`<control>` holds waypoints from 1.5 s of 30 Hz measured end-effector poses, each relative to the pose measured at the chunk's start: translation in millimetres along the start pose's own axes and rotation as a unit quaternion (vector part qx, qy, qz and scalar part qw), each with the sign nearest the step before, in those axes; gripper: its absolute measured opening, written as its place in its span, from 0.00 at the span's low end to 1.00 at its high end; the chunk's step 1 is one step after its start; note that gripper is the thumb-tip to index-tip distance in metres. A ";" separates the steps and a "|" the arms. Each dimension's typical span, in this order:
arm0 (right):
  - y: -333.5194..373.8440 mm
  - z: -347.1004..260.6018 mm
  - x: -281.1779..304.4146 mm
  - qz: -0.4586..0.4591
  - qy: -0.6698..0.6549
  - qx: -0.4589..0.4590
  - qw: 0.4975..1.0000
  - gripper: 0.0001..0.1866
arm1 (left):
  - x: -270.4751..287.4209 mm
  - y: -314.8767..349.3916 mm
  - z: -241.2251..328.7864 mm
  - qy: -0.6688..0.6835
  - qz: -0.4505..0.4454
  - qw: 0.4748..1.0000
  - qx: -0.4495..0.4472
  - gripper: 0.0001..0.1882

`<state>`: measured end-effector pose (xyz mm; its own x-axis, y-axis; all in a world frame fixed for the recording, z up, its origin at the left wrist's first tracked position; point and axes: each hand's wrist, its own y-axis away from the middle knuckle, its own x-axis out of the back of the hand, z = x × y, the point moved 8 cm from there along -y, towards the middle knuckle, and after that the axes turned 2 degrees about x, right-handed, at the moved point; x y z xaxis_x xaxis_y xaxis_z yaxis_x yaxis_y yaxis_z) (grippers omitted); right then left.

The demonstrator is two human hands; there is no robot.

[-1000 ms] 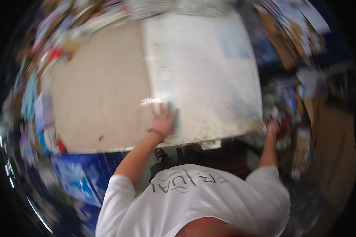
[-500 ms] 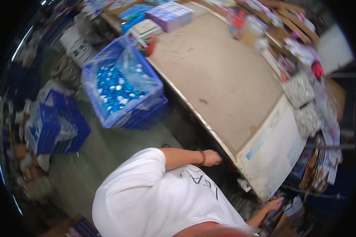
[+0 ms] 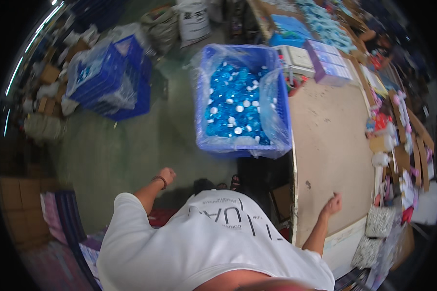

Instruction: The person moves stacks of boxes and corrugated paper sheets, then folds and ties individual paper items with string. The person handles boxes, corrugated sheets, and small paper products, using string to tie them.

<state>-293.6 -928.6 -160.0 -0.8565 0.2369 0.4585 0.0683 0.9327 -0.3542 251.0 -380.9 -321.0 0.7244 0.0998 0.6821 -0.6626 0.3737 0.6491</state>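
My left hand (image 3: 167,176), with a dark beaded bracelet at its wrist, hangs over the floor with its fingers curled and nothing visible in them. Over the beige tabletop (image 3: 325,131) is my right hand (image 3: 331,205), also curled, with one finger or the thumb poking up; I see nothing in it. Ahead of me, against the table's left edge, stands a large blue plastic crate (image 3: 289,111) lined with clear film. It is heaped with small blue bottles (image 3: 232,107) with white caps. Neither hand touches the crate.
At the left stand stacked blue crates (image 3: 126,92) wrapped in film. White and brown sacks (image 3: 193,22) lie at the back. A purple box (image 3: 328,63), a white scale-like device (image 3: 296,57) and blue bags (image 3: 287,29) sit on the table's far end. Clutter lines its right edge.
My view and body have turned left, so the crate now lies straight ahead and the table to my right. My left hand is out over the floor; my right hand is above the table.
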 end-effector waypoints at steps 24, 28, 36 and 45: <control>186.1 -456.1 -606.9 -0.363 -0.024 0.305 0.880 0.08 | 229.4 -155.0 -308.6 0.398 0.022 0.878 0.267 0.11; 161.0 -423.4 -609.3 -0.314 -0.038 0.152 0.937 0.08 | 357.3 -297.1 -210.8 0.198 0.057 0.975 0.082 0.14; 81.1 -459.5 -761.1 -0.311 -0.134 0.022 0.941 0.10 | 483.7 -448.9 -44.5 0.260 0.063 0.963 -0.038 0.12; 34.5 -604.7 -971.3 -0.502 -0.051 0.174 0.846 0.09 | 502.2 -508.1 -68.7 0.270 -0.003 0.952 0.143 0.13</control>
<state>850.1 -962.1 -124.8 -0.4343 -0.6686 0.6036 -0.8590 0.5092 -0.0540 964.6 -457.4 -331.4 0.6695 0.5870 0.4552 -0.6266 0.1173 0.7704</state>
